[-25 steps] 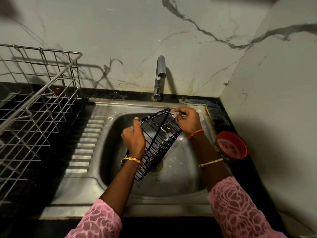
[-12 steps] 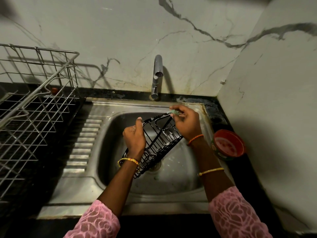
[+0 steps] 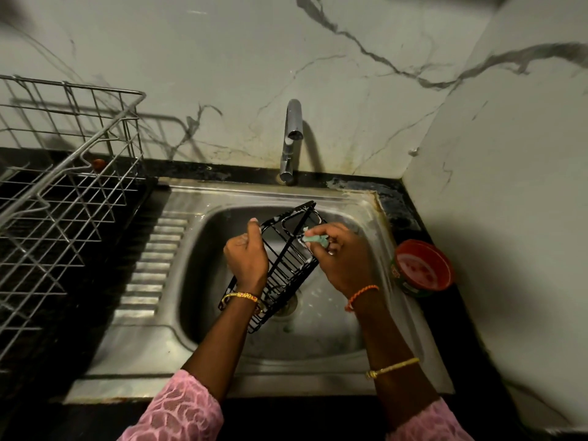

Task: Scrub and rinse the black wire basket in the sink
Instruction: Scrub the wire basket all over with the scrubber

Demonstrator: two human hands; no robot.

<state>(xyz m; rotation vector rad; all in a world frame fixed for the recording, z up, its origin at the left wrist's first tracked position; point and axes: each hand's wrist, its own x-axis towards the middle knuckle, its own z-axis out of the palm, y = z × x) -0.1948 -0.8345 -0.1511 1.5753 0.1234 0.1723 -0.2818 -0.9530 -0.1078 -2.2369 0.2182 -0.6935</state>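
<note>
- the black wire basket (image 3: 288, 265) was held tilted over the bowl of the steel sink (image 3: 334, 338), clear of the sink floor, with its far end raised toward the tap (image 3: 291, 138) and its near end low over the drain (image 3: 286, 307).
- white suds clung to the upper wires of the basket.
- the left hand (image 3: 246, 257) gripped the basket's left long edge; its fingers were curled round the rim wire and the thumb lay along the top.
- the right hand (image 3: 342, 259) pinched a small pale green scrubber (image 3: 315, 239) between thumb and bent fingers, and pressed it against the wires at the basket's upper right side.
- both wrists carried bangles; an orange thread band sat on the right wrist; pink patterned sleeves covered the forearms near the frame's lower edge.
- no water stream was visible from the tap spout.
- a round red container (image 3: 421, 268) rested on the black counter (image 3: 471, 329) just beside the right rim of the sink.
- a silver wire dish rack (image 3: 63, 192) stood on the counter to the left of the ribbed drainboard (image 3: 156, 265).
- a white marble-pattern wall (image 3: 222, 58) with grey veins rose behind the sink and on the right.
</note>
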